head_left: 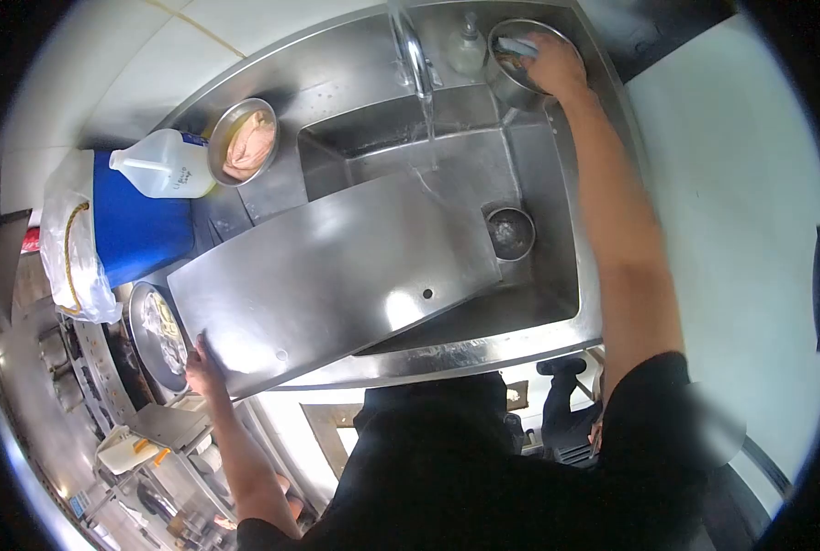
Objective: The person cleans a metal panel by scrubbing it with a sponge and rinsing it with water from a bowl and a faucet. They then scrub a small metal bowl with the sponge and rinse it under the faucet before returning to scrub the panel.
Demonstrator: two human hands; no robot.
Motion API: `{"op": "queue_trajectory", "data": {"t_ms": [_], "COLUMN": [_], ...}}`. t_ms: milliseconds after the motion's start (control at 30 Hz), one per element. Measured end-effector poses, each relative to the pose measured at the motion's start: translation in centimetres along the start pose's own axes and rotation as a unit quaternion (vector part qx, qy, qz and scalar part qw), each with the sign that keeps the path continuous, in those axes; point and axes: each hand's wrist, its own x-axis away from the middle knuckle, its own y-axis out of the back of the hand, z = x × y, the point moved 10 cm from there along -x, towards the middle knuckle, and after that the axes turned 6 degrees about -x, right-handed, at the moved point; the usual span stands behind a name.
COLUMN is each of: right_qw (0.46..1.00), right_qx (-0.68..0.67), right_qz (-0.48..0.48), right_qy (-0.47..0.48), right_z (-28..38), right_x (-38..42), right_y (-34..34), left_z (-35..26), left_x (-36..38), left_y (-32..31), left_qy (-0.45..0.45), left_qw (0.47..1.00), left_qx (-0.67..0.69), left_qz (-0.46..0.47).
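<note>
A large flat stainless steel sheet with a small round hole lies slanting across the sink. My left hand grips its near left edge, fingers closed round the rim. At the far right corner, my right hand reaches into a round metal pot. Its fingers are closed at a pale greyish piece there, whose kind I cannot make out. Water runs from the tap onto the sheet's far edge and the basin. A small metal bowl sits in the basin, partly beside the sheet.
A metal bowl with pinkish contents and a white plastic jug stand left of the basin, near a blue container. A metal pan is by my left hand. A pump bottle stands beside the pot.
</note>
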Motion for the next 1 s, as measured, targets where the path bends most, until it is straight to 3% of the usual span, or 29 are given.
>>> {"op": "queue_trajectory", "data": {"t_ms": [100, 233, 267, 300, 433, 467, 567, 600, 700, 767, 833, 900, 1000], "right_qw": [0.989, 0.979, 0.975, 0.971, 0.979, 0.996, 0.992, 0.984, 0.979, 0.980, 0.969, 0.951, 0.975], "right_qx": [0.097, 0.137, 0.152, 0.181, 0.184, 0.088, 0.026, 0.023, -0.114, -0.171, -0.169, -0.161, -0.067], "right_qz": [0.107, 0.146, 0.161, 0.149, 0.024, -0.002, -0.124, -0.176, -0.167, -0.091, 0.073, 0.168, 0.144], "right_qy": [0.031, 0.046, 0.002, 0.048, 0.081, 0.012, -0.023, -0.001, 0.033, -0.040, -0.166, -0.201, -0.157], "right_z": [1.7, 1.8, 1.7, 1.3, 1.3, 2.9, 4.0, 5.6, 8.3, 9.0, 8.7, 7.3, 6.4], "right_x": [-1.0, -2.2, -2.0, -2.8, -3.2, -1.6, 1.5, 3.9, 11.1, 17.2, 23.5, 29.2, 34.3], "right_y": [-2.9, -5.1, -4.0, -4.2, 0.8, 4.8, 10.3, 12.3, 13.1, 8.7, 1.1, -6.7, -11.8], "left_z": [0.6, 0.5, -0.2, -0.3, -0.2, -0.3, 0.4, 0.3, 0.2, 0.4, 1.0, 0.9, 0.0], "left_x": [-0.3, -0.1, 0.1, 0.0, 0.1, 0.1, -0.2, -0.1, 0.1, -0.2, -0.3, -0.3, 0.4], "left_y": [-1.0, -0.3, 0.1, 0.0, 0.2, 0.2, -0.4, -0.2, -0.5, -1.0, -1.7, -1.7, -1.4], "left_qy": [0.006, 0.020, 0.022, 0.018, 0.013, 0.014, 0.011, 0.013, 0.000, -0.011, -0.015, -0.022, -0.011], "left_qw": [1.000, 1.000, 0.999, 0.999, 1.000, 1.000, 0.999, 0.999, 0.999, 0.999, 0.998, 0.999, 0.999], "left_qx": [0.018, 0.000, -0.020, -0.017, -0.026, -0.028, -0.031, -0.022, -0.004, -0.014, -0.044, -0.030, -0.026], "left_qz": [-0.004, 0.010, 0.040, 0.024, -0.003, -0.002, 0.014, 0.021, 0.033, 0.034, 0.033, 0.033, 0.037]}}
